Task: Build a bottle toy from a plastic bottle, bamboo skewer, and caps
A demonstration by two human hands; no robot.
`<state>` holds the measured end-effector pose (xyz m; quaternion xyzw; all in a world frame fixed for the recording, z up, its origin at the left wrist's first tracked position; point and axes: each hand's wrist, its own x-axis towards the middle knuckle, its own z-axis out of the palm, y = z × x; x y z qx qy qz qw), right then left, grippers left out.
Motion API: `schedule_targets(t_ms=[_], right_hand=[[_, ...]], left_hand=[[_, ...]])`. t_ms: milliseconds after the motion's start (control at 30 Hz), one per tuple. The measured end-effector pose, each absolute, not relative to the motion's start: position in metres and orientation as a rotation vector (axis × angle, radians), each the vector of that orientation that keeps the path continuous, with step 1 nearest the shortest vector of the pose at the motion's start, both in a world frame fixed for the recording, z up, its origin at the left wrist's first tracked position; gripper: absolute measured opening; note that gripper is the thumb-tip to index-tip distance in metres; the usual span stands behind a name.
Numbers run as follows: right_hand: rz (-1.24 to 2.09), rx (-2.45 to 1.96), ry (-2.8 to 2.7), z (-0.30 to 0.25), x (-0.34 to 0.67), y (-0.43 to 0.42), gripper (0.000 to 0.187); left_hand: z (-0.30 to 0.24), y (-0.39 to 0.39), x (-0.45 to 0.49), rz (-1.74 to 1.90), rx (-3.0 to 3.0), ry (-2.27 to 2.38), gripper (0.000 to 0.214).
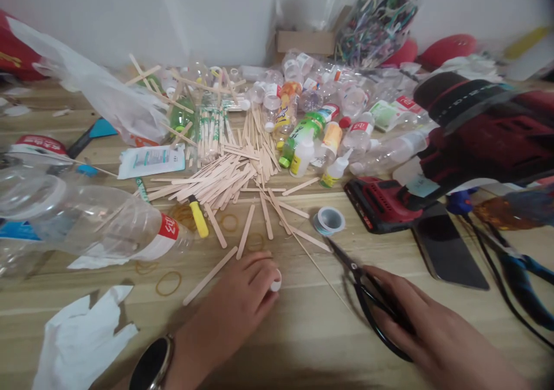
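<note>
My left hand (pixel 236 297) rests on the wooden table (pixel 303 332), fingers curled around a small white cap (pixel 276 281) at its fingertips. A watch (pixel 151 364) sits on that wrist. My right hand (pixel 426 321) lies over the handles of black scissors (pixel 359 277), fingers closed on them; the blades point up-left toward a small roll of tape (pixel 329 221). Loose wooden craft sticks (pixel 225 176) lie scattered just beyond my left hand, with several rubber bands (pixel 168 283) among them.
A clear plastic bottle (pixel 86 217) lies at the left, torn white paper (pixel 82 338) near the front left. Many small bottles (pixel 320 124) crowd the back. A red power tool (pixel 454 147), a dark phone (pixel 450 251) and blue-handled pliers (pixel 519 274) are at the right.
</note>
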<state>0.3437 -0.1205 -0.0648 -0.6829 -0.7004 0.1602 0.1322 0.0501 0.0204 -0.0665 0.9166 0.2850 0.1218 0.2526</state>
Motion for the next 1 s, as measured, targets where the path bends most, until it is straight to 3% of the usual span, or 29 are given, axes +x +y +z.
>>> schedule_targets(t_ms=[200,267,400,567,667,767,867,1000], right_hand=[[0.639,-1.884,-1.844,-0.062,0.334,-0.131,0.062],[0.648,-1.878,-1.763,-0.059,0.316,-0.127,0.062],[0.488,-1.808,-1.786,-0.048,0.267,-0.109,0.061],[0.471,-1.825,-1.844,-0.037,0.242,-0.095,0.072],[0.392,-1.726,-1.962,-0.035,0.257,-0.095,0.063],[0.169,-1.749,-2.118,-0.035,0.274,-0.098,0.049],[-0.227,-1.798,-2.281,-0.031,0.278,-0.097,0.046],[-0.483,-1.516,-2.563,-0.020,0.267,-0.082,0.043]], left_hand=[[-0.054,0.009,0.038,0.486,2.218,0.927,0.014],[-0.044,-0.002,0.045,0.376,1.913,0.917,0.020],[-0.039,-0.025,0.073,0.075,1.225,0.576,0.057],[-0.040,-0.035,0.090,0.280,1.195,0.669,0.063],[-0.035,-0.036,0.083,0.186,0.976,0.719,0.062],[-0.032,-0.038,0.075,0.166,0.728,0.717,0.062],[-0.034,-0.040,0.073,0.186,0.579,0.695,0.054],[-0.035,-0.041,0.077,0.172,0.453,0.633,0.040]])
